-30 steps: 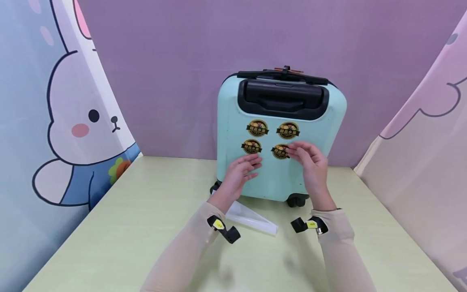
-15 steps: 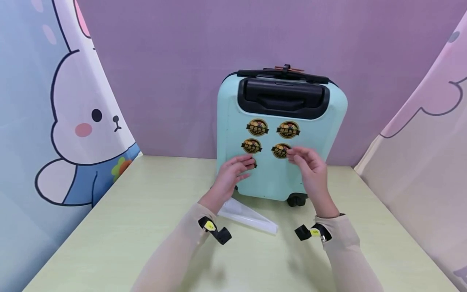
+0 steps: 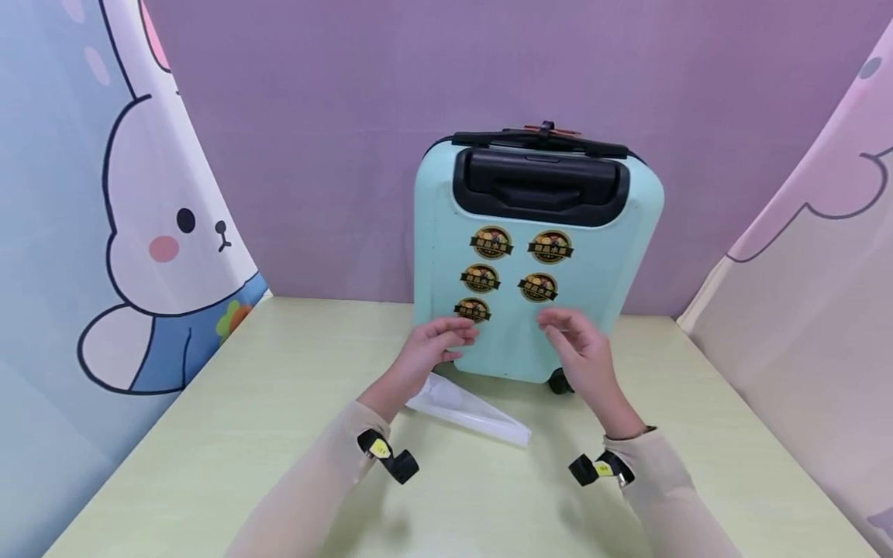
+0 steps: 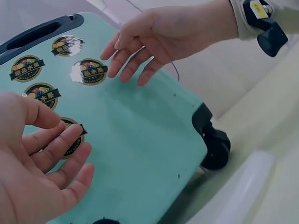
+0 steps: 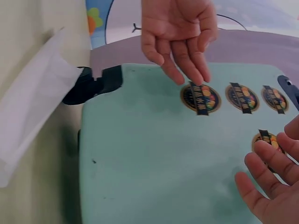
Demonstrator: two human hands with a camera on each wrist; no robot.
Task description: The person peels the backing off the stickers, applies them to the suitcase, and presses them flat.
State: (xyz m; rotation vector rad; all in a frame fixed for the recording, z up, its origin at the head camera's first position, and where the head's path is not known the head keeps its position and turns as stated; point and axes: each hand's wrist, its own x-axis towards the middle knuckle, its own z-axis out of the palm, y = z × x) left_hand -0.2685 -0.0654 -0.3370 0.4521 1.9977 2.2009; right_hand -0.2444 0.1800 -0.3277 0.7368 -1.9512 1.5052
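Observation:
A mint-green suitcase point(image 3: 516, 341) stands upright with several round black-and-gold stickers on its face. Three run down the left column, the lowest sticker point(image 3: 472, 309) just above my left hand point(image 3: 434, 349). Two are on the right, the lower sticker point(image 3: 538, 287) a little above my right hand point(image 3: 582, 349). Both hands are in front of the suitcase with fingers loosely bent, holding nothing. In the left wrist view, the left fingers point(image 4: 58, 161) overlap the lowest left sticker. The right wrist view shows the right fingers point(image 5: 266, 170) beside a sticker.
On the pale table point(image 3: 293, 434), a translucent white sheet point(image 3: 474, 411), folded or rolled, lies in front of the suitcase. A black handle point(image 3: 544, 186) is at the suitcase top, and a black wheel point(image 3: 560, 381) at its lower right. A purple backdrop point(image 3: 314, 155) hangs behind.
My left hand has drawn down and left, uncovering the lowest left sticker on the suitcase. My right hand has come down off the lower right sticker.

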